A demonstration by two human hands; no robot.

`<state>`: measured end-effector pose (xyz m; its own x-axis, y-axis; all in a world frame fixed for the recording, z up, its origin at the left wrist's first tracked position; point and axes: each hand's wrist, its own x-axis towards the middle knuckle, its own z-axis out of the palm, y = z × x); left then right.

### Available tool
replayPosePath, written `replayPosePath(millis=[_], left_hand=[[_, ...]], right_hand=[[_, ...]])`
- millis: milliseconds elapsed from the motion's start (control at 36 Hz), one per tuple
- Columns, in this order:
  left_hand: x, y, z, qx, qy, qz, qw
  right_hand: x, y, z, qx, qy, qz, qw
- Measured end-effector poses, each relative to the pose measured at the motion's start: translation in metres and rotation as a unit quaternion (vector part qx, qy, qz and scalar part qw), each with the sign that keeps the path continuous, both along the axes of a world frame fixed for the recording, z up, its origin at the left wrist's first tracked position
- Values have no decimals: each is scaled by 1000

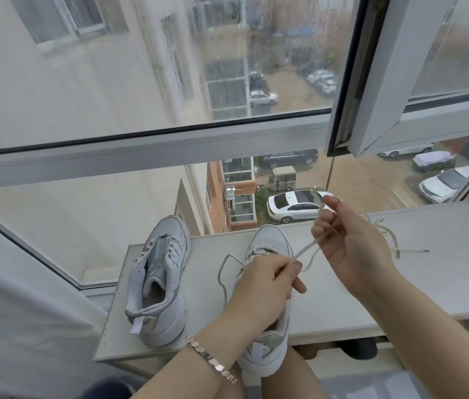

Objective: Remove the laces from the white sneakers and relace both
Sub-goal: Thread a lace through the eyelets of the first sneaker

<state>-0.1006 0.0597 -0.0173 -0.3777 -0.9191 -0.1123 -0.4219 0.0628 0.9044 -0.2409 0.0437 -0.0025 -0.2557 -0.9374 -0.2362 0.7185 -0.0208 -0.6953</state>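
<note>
**Soft lace pinched in both hands over one sneaker**

Head view: two white sneakers are stood on a pale ledge (342, 298) before a window. The bare sneaker (158, 283) is seen with empty eyelets, apart from both hands. The other sneaker (269, 240) is largely covered by the left hand (262, 286). The lace (306, 251) is pinched by its thumb and forefinger just above the eyelets, with the other fingers curled. The right hand (348, 246) is raised, and the same strand is pinched near the hand's top between thumb and fingertips. A slack loop lies beside this sneaker.

Loose cord (412, 250) is seen on the ledge behind the right hand. Whether it is part of this lace or a second one cannot be told.

The lace is judged light, limp and easily twisted, so it is best taken close to its stiff tip for threading. The sneaker, likely light enough to slide, should be steadied near the tongue.
</note>
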Motion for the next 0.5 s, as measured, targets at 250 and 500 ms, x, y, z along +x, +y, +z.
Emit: replayPosePath(millis=[250,500], left_hand=[[4,1,3,-118,-126,0,985],[5,8,-17,-157,-249,97,951]], right_hand=[[10,29,-20,103,282,261,917],[-2,17,-27,111,247,76,960]])
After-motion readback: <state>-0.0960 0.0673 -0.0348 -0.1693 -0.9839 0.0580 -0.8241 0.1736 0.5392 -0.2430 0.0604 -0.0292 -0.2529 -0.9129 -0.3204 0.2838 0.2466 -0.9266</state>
